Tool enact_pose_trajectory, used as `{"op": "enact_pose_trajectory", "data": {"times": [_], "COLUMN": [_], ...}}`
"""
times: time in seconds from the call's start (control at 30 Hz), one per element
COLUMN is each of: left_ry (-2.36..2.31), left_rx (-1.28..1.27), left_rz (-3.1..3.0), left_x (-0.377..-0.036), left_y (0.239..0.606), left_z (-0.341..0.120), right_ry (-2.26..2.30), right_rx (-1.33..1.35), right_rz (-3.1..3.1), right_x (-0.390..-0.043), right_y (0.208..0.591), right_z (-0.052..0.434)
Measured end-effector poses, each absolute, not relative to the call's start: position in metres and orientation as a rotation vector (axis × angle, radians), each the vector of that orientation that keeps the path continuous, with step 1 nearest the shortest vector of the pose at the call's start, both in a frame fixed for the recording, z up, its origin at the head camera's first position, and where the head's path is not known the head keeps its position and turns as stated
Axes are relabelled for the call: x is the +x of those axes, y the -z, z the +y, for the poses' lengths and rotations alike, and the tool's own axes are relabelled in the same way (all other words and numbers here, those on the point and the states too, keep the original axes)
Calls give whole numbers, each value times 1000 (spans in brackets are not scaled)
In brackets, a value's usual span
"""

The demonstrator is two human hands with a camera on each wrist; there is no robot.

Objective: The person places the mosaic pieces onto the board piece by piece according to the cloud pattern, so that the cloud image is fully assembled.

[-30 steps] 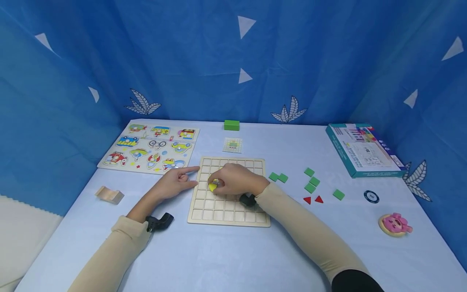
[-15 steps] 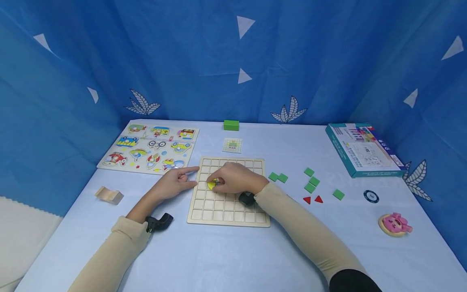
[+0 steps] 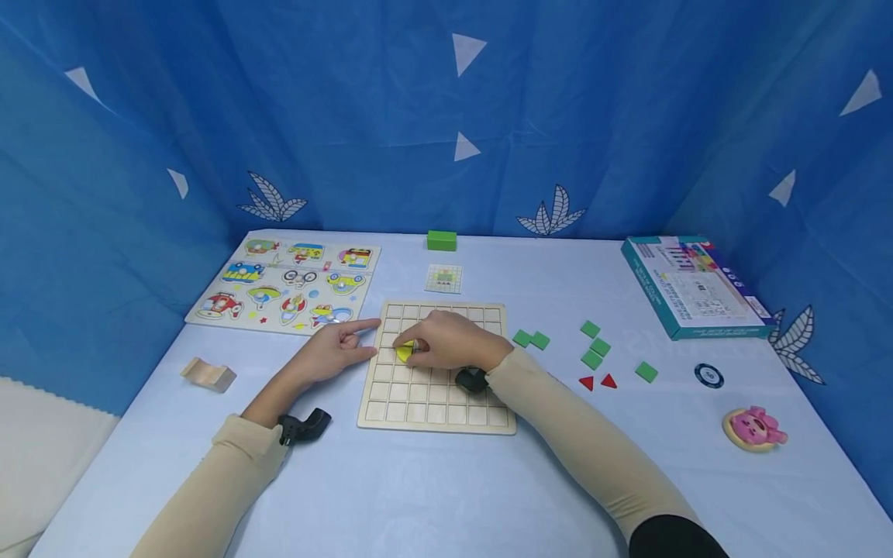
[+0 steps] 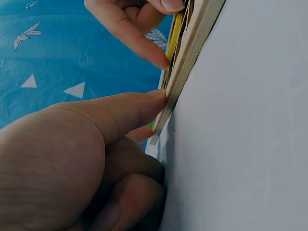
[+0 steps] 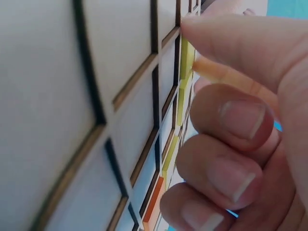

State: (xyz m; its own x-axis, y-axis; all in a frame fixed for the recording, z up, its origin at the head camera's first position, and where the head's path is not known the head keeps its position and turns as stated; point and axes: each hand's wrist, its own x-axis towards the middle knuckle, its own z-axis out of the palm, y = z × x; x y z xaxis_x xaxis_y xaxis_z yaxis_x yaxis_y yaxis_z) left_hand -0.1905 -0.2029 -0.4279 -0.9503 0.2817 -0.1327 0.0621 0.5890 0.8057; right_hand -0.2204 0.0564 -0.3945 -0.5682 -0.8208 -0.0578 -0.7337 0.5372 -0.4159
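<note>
Since the frame a second ago I note almost no movement: the right hand (image 3: pixel 446 341) has crept slightly toward the upper left of the wooden grid board (image 3: pixel 438 407), and the yellow piece (image 3: pixel 404 353) under it has shifted with it. The left hand (image 3: pixel 333 350) has not moved.

At centre frame in the head view, my right hand lies over the left half of the board with fingers curled, its index fingertip pressing on the yellow piece, which sits in a cell in the board's left columns. The right wrist view confirms the fingertip (image 5: pixel 202 30) bearing on the piece's edge, the other fingers folded in.

My left hand rests on the table (image 3: pixel 432 496) at the board's left edge, index finger extended and touching the edge, the remaining fingers loosely curled and holding nothing; the left wrist view shows that finger (image 4: pixel 130 108) against the board's side.

Right of the board lie green square tiles (image 3: pixel 594 347) and two red triangles (image 3: pixel 598 381). A vehicle peg puzzle (image 3: pixel 286 283) occupies the left of the table, and a teal box (image 3: pixel 691 287) the right.
</note>
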Motion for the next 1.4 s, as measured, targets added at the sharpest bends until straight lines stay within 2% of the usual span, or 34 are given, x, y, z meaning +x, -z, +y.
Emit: {"op": "enact_pose_trajectory", "data": {"times": [0.83, 1.03, 1.2, 1.4], "left_ry": [-1298, -1313, -1314, -1303], "left_rx": [288, 298, 308, 285], "left_rz": [2568, 2562, 2571, 2579], "left_x": [-191, -191, -192, -191], "left_y": [430, 431, 432, 431], "left_z": [-205, -204, -203, -203], "right_ry": [602, 681, 703, 699], "right_rx": [-1240, -1135, -930, -771], "right_rz": [2577, 2709, 2828, 2954], "right_x": [-214, -206, -191, -171], "right_y": [396, 380, 367, 368], "right_z": [65, 110, 165, 225]}}
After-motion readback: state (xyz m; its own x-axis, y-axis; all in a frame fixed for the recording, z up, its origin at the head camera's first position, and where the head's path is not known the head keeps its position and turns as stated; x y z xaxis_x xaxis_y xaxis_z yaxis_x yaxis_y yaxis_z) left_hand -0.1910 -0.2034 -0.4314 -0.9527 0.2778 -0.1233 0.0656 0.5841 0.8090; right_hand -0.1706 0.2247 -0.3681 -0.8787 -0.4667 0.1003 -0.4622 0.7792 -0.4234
